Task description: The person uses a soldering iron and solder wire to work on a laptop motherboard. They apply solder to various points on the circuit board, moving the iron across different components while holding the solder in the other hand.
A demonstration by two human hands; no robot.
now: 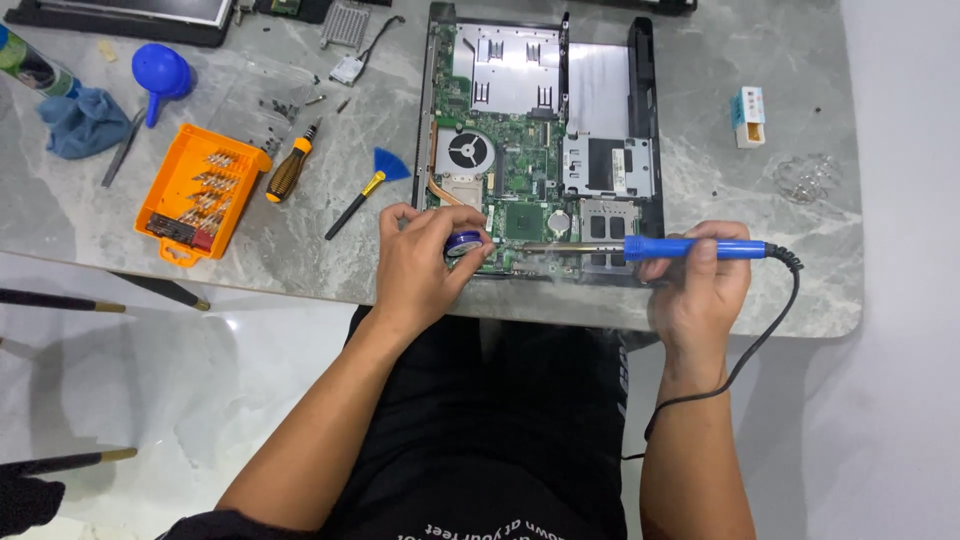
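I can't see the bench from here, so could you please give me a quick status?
Left hand holds small blue tin. Right hand grips soldering iron, tip over laptop board. Nothing blocking.

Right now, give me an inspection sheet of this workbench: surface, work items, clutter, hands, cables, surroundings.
Surface: grey marbled table, rounded corner at the near right.
Work items: opened laptop chassis with green board and fan exposed; blue-handled soldering iron, tip over the board's near edge; small round blue tin.
Clutter: orange bit case, screwdriver, blue pry pick, blue blower, blue cloth, tweezers, loose screws, small box.
Hands: left hand holds the tin; right hand grips the iron.
Cables: black iron cord hangs off the table edge.
Surroundings: white floor; dark laptop parts at the far edge.
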